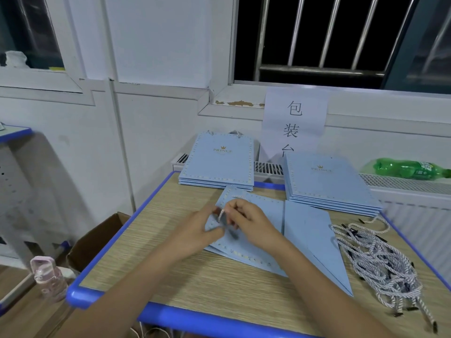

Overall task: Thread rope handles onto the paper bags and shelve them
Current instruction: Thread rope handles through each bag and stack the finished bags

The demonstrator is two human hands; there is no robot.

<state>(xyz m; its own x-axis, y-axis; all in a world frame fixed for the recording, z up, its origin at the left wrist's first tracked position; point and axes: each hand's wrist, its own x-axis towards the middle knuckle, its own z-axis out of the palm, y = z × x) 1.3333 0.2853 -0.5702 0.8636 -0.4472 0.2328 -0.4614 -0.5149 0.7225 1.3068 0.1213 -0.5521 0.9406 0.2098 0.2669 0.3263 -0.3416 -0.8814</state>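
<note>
A flat light-blue paper bag [258,230] lies in the middle of the table, its top edge toward the left. Over that edge my left hand [197,230] pinches the bag while my right hand [246,223] pinches a white twisted rope handle [221,214] that loops up to the bag's top. A pile of loose rope handles [380,259] with black tips lies at the right. Two stacks of flat blue bags stand at the back, one at the left [219,162] and one at the right [327,184].
The wood-topped table has a blue rim [170,313]. A green plastic bottle [410,170] lies on the radiator ledge at the right. A paper sign [294,123] hangs on the wall. A cardboard box [97,242] and a pink water bottle [47,276] sit at the left.
</note>
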